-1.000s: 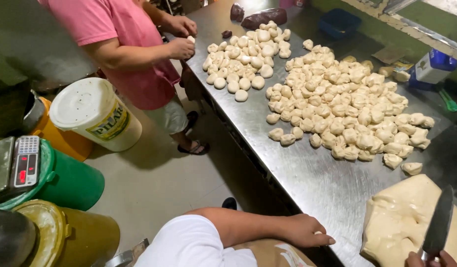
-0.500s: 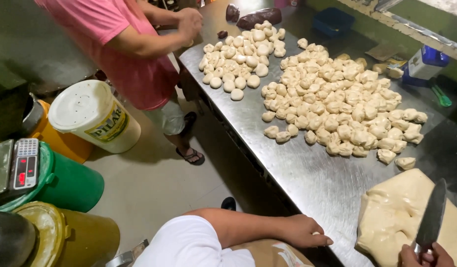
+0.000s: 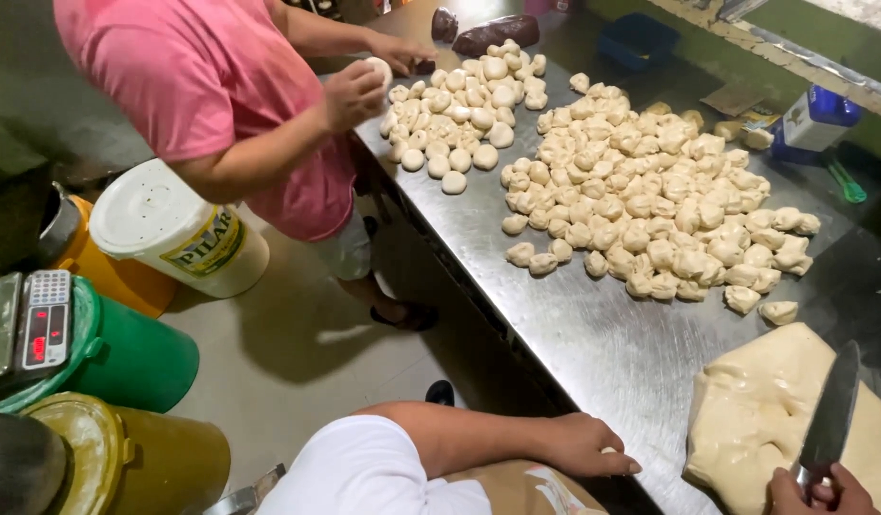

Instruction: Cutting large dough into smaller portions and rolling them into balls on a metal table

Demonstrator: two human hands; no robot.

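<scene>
Left hand (image 3: 588,445) rests flat, fingers released, on steel table (image 3: 593,343) edge; right hand (image 3: 822,491) clenched around knife (image 3: 829,420) over dough slab (image 3: 774,420), cut dough pieces (image 3: 650,200) beyond.

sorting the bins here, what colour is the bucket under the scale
Green, seen clearly in the head view: the bucket under the scale.

Pale cream dough slab (image 3: 784,420), same creamy white on the cut dough pieces (image 3: 650,200). Table (image 3: 593,343) is shiny grey steel. Co-worker's shirt (image 3: 202,86) is pink. 1 white bucket (image 3: 174,229), 1 green bucket (image 3: 126,353), 1 mustard-yellow bucket (image 3: 145,458), dark knife blade (image 3: 829,415).
</scene>
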